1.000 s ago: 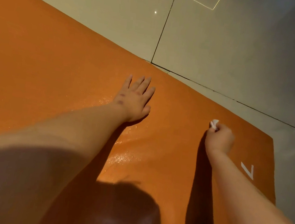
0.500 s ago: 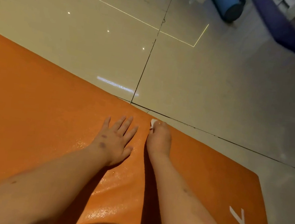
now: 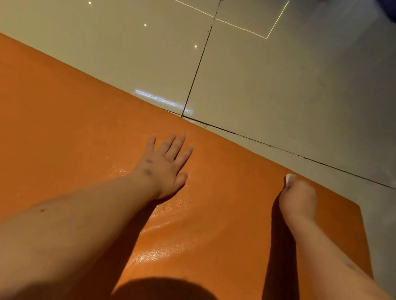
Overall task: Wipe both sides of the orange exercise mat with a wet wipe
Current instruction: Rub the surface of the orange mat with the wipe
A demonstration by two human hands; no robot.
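The orange exercise mat [image 3: 57, 132] lies flat on the tiled floor [image 3: 299, 87], with its far edge and right corner in view. My left hand [image 3: 164, 168] rests on it palm down, fingers straight and slightly spread, grasping nothing; it serves as the anchor. My right hand [image 3: 299, 199] is clenched round the wet wipe [image 3: 289, 179], of which only a small white end shows. It sits on the mat close to the far edge, near the right corner.

Step in hand, as I judge it: wiping the upper face at this end of the mat. A wet sheen [image 3: 162, 250] between my forearms marks ground covered; the surface left of my left hand looks dry.

Procedure:
- Press the left palm down firmly so the mat does not creep on the smooth tiles.
- Sweep the wipe in overlapping passes.
- Carry each pass fully to the edge and corner.
- Open the wipe out if its contact is narrow.

The underside is hidden; I cannot tell its state.
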